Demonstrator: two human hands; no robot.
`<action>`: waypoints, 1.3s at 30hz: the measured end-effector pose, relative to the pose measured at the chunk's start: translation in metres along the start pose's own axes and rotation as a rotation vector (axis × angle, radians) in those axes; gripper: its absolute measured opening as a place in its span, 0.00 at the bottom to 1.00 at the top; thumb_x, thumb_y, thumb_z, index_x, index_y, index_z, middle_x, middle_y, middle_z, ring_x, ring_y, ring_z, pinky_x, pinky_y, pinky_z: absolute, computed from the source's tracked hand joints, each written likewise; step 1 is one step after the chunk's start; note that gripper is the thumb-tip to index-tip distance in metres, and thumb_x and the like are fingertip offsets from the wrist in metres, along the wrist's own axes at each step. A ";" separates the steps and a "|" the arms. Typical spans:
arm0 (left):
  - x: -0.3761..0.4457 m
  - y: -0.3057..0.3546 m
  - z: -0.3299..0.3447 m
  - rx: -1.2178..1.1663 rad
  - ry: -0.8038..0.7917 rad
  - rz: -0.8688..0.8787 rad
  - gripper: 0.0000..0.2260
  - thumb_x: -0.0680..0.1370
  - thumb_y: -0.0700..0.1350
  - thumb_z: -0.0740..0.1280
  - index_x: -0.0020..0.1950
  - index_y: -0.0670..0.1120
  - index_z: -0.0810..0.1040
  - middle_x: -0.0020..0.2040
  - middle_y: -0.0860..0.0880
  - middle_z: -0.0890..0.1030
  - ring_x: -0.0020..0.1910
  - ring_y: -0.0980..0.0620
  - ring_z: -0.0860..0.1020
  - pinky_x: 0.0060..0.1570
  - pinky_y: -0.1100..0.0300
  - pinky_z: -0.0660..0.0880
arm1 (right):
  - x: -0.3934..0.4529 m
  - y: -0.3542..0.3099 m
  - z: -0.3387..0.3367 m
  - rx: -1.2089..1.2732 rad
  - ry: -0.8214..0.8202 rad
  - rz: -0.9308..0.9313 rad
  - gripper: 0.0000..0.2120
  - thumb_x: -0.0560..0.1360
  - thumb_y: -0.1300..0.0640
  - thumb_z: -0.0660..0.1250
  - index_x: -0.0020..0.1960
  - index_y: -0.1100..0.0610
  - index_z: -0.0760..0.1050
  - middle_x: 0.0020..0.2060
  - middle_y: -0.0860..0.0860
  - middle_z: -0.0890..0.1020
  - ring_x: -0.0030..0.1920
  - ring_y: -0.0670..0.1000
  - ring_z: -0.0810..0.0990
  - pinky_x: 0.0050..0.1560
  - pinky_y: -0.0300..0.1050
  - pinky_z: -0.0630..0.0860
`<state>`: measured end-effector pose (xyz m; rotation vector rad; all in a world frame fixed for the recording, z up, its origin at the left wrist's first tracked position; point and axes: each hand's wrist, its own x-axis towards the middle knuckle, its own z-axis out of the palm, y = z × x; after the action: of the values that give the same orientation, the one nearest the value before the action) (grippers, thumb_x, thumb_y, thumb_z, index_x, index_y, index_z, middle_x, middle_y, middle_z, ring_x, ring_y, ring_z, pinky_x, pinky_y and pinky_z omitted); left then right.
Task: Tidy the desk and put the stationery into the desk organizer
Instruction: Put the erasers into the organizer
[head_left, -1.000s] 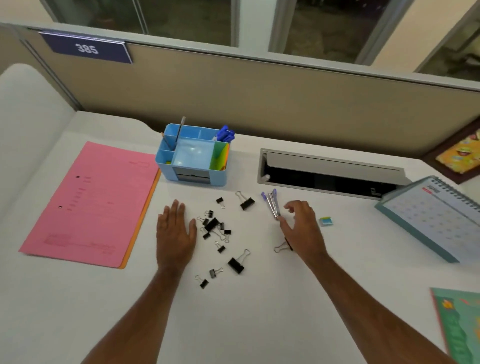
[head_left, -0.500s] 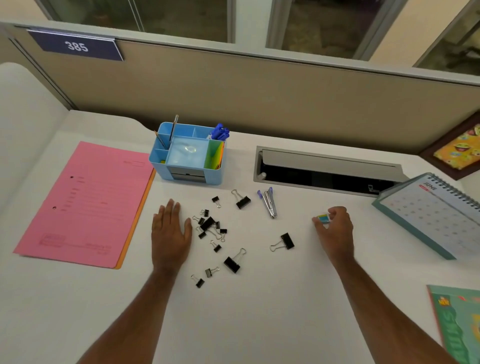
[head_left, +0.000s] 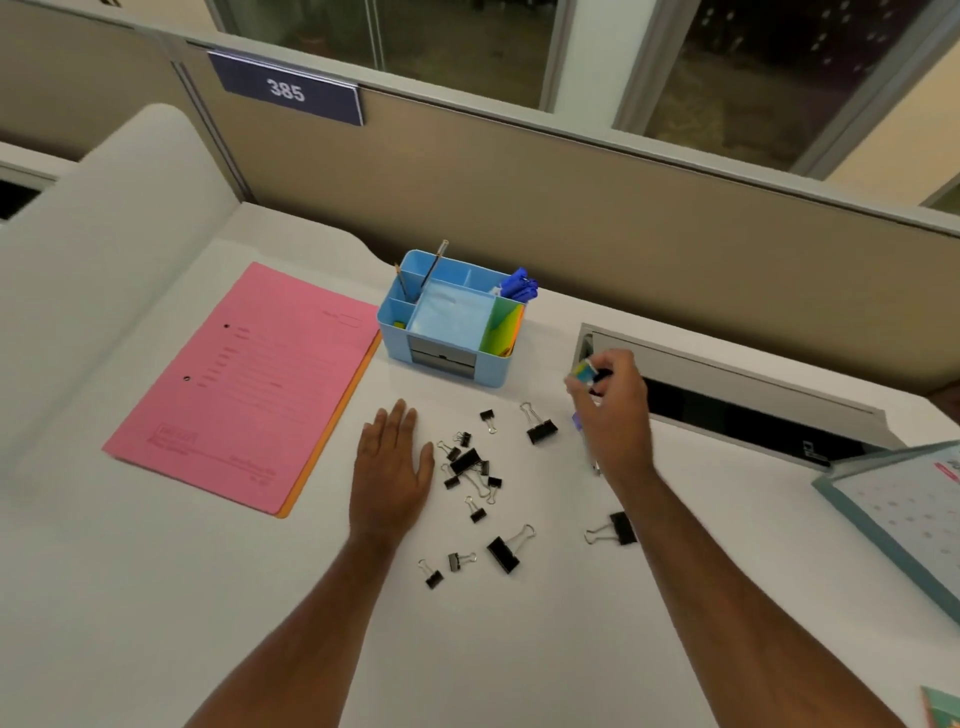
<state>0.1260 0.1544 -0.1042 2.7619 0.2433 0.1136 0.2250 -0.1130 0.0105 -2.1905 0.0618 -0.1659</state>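
A light blue desk organizer (head_left: 400, 332) stands at the back of the white desk, with pencils, blue pens (head_left: 518, 285) and coloured sticky notes in its compartments. My right hand (head_left: 615, 410) is raised to the right of it and pinches a small blue, yellow and green eraser (head_left: 584, 371) at its fingertips. It hides most of the stapler-like tool lying under it. My left hand (head_left: 390, 466) lies flat on the desk, fingers straight, left of several black binder clips (head_left: 469, 462). One clip (head_left: 618, 529) lies apart under my right forearm.
A pink folder (head_left: 244, 384) on an orange one lies at the left. A grey cable tray with an open flap (head_left: 727, 384) sits behind my right hand. A desk calendar (head_left: 904, 509) stands at the right edge. A beige partition runs along the back.
My right hand picked the small eraser up off the desk and carried it left and up toward the organizer. My left hand stayed flat.
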 end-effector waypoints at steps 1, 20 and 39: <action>0.000 0.000 0.000 0.007 -0.002 -0.002 0.27 0.84 0.56 0.54 0.82 0.45 0.62 0.83 0.48 0.60 0.82 0.47 0.56 0.81 0.48 0.53 | 0.009 -0.014 0.014 -0.002 -0.021 -0.048 0.16 0.76 0.54 0.75 0.56 0.46 0.70 0.52 0.45 0.77 0.50 0.49 0.77 0.51 0.48 0.80; -0.001 0.001 -0.001 -0.027 -0.030 -0.049 0.27 0.86 0.58 0.51 0.83 0.49 0.57 0.84 0.50 0.56 0.83 0.51 0.50 0.82 0.50 0.49 | 0.062 -0.128 0.178 -0.199 -0.352 -0.304 0.22 0.74 0.56 0.77 0.64 0.53 0.72 0.60 0.52 0.81 0.62 0.52 0.80 0.56 0.50 0.82; -0.001 -0.001 -0.003 -0.059 0.011 -0.015 0.25 0.84 0.47 0.57 0.81 0.45 0.63 0.82 0.48 0.61 0.82 0.48 0.56 0.81 0.48 0.52 | -0.036 0.011 0.035 0.086 -0.184 0.015 0.08 0.75 0.59 0.75 0.50 0.51 0.79 0.49 0.46 0.79 0.37 0.44 0.73 0.41 0.32 0.70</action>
<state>0.1247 0.1560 -0.1015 2.7006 0.2590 0.1304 0.1941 -0.0875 -0.0222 -2.1092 -0.0317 0.0416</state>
